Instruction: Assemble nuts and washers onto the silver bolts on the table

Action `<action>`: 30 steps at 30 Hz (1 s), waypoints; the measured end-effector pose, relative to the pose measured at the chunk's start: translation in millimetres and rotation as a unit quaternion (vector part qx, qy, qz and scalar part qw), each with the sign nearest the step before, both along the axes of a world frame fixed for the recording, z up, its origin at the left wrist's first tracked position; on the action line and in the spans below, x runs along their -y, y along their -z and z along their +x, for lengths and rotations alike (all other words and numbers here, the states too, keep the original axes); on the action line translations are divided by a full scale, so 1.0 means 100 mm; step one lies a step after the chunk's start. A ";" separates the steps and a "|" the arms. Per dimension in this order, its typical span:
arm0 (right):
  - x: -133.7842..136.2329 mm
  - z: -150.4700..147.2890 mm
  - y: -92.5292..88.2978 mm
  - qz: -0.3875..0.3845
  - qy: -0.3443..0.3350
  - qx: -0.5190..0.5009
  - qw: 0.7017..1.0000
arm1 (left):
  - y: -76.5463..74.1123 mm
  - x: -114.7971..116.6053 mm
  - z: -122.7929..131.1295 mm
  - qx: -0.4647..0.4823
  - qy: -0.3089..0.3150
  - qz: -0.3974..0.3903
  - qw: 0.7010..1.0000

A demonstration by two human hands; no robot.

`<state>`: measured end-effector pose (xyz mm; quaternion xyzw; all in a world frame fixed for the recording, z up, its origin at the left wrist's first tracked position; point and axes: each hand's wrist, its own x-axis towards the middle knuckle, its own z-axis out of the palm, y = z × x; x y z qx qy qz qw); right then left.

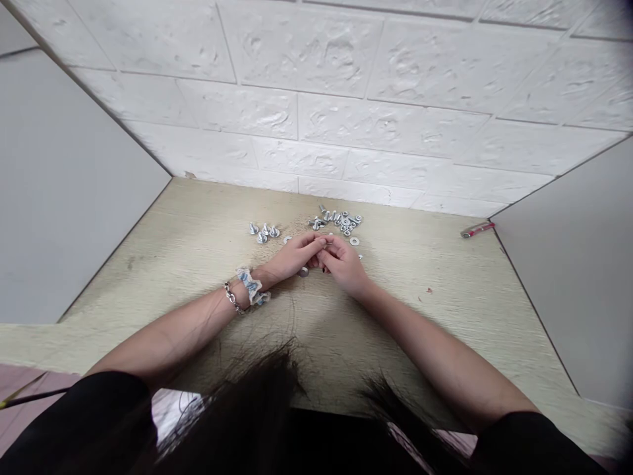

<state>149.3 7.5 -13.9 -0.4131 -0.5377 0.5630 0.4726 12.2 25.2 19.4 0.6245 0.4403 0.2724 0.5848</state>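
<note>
My left hand (299, 254) and my right hand (343, 262) meet over the middle of the table, fingertips touching. Both are closed in a pinch around something small; my fingers hide most of it, so its kind cannot be made out. Just behind them lies a loose pile of silvery bolts (327, 216) and nuts (347, 229). To the left stands a small group of bolts fitted with washers (262, 237). One flat washer (354, 241) rests right of my right hand, and another washer (303, 272) lies just below my left fingers.
The pale wooden table (425, 264) runs back to a white brick-patterned wall (336, 112). Grey panels rise at the left (74, 171) and right (568, 277). A red and silver object (477, 229) lies near the right panel. Dark hair hangs across the lower view.
</note>
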 end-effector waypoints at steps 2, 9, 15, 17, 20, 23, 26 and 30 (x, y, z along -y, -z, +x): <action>0.01 0.00 0.01 -0.006 0.019 0.004 1.000 | -0.02 0.01 0.00 0.002 0.006 -0.006 1.000; 0.04 -0.01 -0.04 -0.002 0.038 0.029 0.999 | -0.03 0.01 -0.01 0.005 -0.001 -0.008 1.000; 0.01 0.00 -0.03 0.001 -0.012 0.022 1.000 | -0.02 0.00 0.01 0.006 -0.008 0.001 1.000; 0.00 -0.01 -0.01 0.007 -0.010 0.013 1.000 | -0.03 0.01 0.01 0.010 -0.004 0.000 1.000; 0.00 -0.02 -0.01 0.005 0.007 -0.004 1.000 | -0.03 0.01 0.00 0.006 -0.001 -0.006 1.000; 0.01 -0.01 0.00 0.001 0.027 -0.002 1.000 | -0.02 0.00 0.00 -0.002 0.002 -0.006 1.000; 0.02 0.00 0.01 -0.004 0.047 0.017 0.999 | -0.01 0.00 0.00 -0.007 0.007 -0.012 1.000; 0.03 0.00 0.01 -0.013 0.049 0.026 0.998 | -0.02 0.00 -0.01 -0.005 0.015 -0.014 1.000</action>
